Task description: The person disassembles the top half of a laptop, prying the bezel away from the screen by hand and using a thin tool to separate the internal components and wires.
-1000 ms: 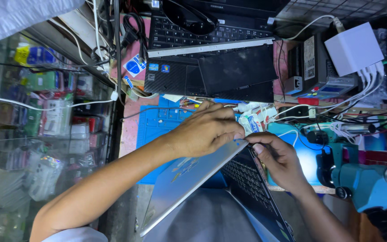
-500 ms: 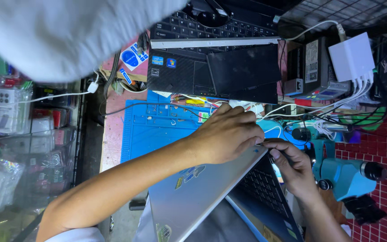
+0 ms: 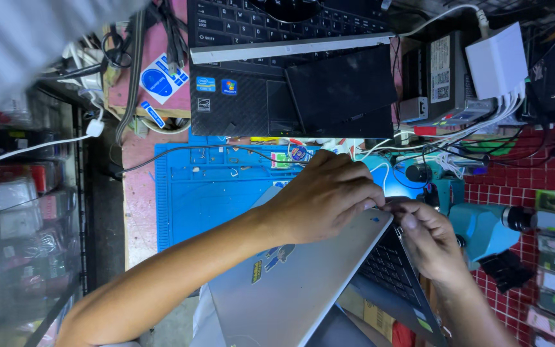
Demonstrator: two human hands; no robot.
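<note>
A silver laptop with small stickers on its lid stands partly open, and its dark keyboard shows to the right. My left hand reaches in from the lower left and curls its fingers over the far edge of the lid. My right hand comes from the lower right and pinches the same edge at the lid's corner, next to the left fingertips. Under the laptop lies a blue work mat.
A black laptop lies beyond the mat. To the right are a white multi-port charger with several cables, a small black box and a teal instrument. Glass shelves of packaged goods stand at the left.
Both hands have stayed on the lid's edge. The silver laptop and the hands have shifted lower and right in view, and more of the blue mat shows.
</note>
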